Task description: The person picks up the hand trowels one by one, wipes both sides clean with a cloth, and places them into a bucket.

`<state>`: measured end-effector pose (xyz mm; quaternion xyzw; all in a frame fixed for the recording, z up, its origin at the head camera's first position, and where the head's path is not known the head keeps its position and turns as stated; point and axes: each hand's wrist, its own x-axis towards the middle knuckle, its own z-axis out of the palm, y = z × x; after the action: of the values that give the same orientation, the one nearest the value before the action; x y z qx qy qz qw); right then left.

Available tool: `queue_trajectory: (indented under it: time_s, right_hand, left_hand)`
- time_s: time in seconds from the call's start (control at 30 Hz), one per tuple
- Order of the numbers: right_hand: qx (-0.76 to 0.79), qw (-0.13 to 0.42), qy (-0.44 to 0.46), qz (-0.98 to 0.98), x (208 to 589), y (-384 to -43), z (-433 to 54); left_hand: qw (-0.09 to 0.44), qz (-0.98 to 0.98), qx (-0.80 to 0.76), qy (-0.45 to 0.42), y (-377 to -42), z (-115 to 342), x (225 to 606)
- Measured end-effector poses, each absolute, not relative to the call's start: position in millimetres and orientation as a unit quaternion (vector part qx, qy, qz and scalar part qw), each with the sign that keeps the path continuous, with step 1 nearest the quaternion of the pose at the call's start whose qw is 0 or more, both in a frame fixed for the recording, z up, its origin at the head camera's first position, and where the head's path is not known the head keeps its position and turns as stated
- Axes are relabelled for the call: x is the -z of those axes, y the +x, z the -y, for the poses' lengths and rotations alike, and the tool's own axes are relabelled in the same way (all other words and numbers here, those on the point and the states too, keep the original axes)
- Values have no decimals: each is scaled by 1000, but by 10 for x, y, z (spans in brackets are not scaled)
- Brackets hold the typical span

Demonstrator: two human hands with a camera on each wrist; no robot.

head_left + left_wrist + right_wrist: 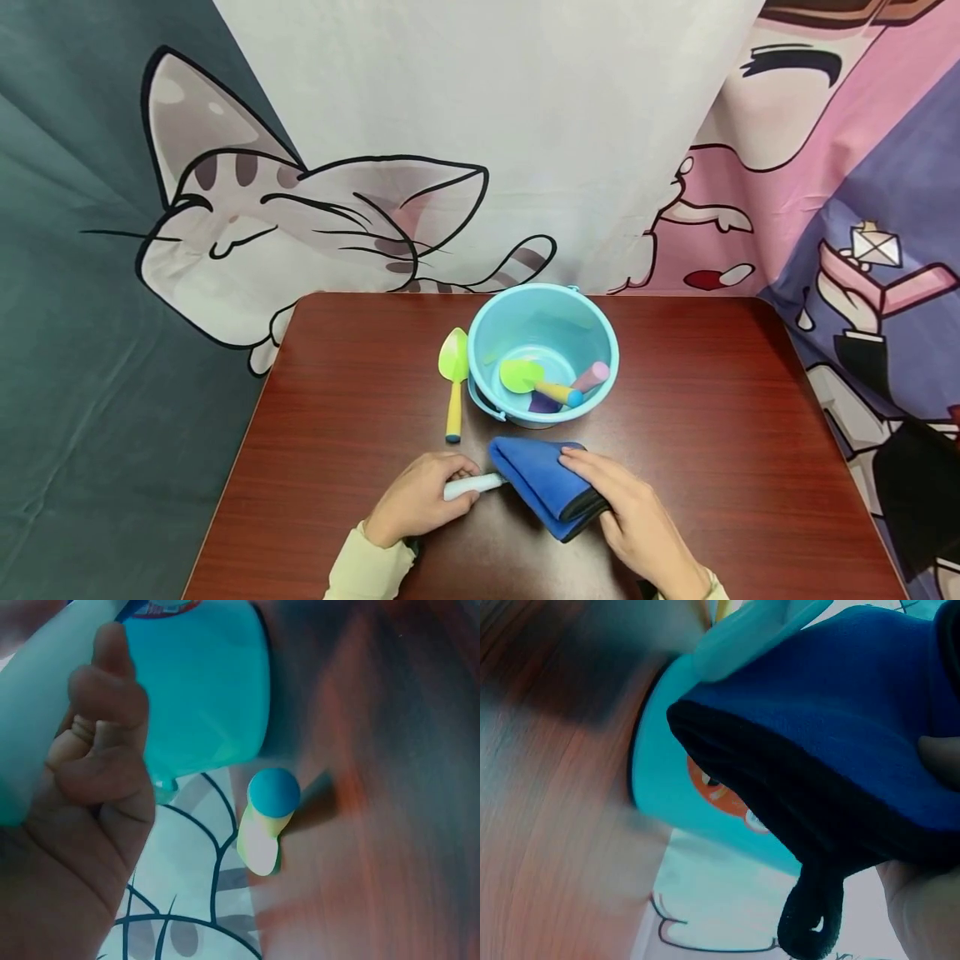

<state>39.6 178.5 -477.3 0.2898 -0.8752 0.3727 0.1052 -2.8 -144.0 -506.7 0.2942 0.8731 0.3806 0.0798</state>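
My left hand (423, 500) grips a pale blue handle (474, 484) near the front of the table. The handle's far end goes behind a folded blue cloth (536, 475), so what it belongs to is hidden. With fingers over the top and thumb below, my right hand (637, 508) holds that cloth by its right side. Black edging and a hanging black loop (810, 915) show on the cloth in the right wrist view. The cloth overlaps the handle's tip in the head view. Just beyond both hands stands a light blue bucket (543, 312).
Inside the bucket lie a green toy shovel (521, 375) with a yellow handle, a pink handle (592, 377) and something purple (543, 403). A yellow-handled green toy trowel (453, 358) lies left of the bucket. A cartoon-print curtain (585, 125) hangs behind the wooden table (712, 400).
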Motion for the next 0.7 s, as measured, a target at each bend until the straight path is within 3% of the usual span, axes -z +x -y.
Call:
queue_trajectory:
  time_s: [0.23, 0.7]
  right_hand:
    - [-353, 77, 316, 877, 4777, 430, -1650]
    - [-317, 33, 356, 879, 4859, 420, -1554]
  left_hand:
    - [31, -875, -360, 322, -10, 1397, 5097]
    - [23, -879, -345, 329, -8, 1380, 5104]
